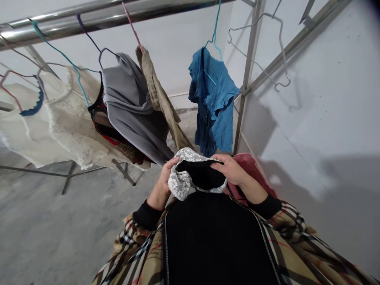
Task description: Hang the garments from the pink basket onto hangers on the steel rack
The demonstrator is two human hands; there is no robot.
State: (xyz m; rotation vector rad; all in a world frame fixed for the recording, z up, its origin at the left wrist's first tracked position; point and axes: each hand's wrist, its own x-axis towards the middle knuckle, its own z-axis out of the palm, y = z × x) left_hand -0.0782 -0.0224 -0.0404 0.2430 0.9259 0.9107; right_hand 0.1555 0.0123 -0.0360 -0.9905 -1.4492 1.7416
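Left hand and right hand pinch a patterned cloth, just below the blue blouse.
Held by opposite edges, the cloth looks light, soft and limp, likely to slump unless gripped along its rim; a grey garment hangs left of the blouse.

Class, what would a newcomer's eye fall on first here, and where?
The bright blue garment stands out first, hanging from the metal rail, right of centre. Next comes the grey-and-white patterned cloth, held by the left hand and right hand below the picture's centre.
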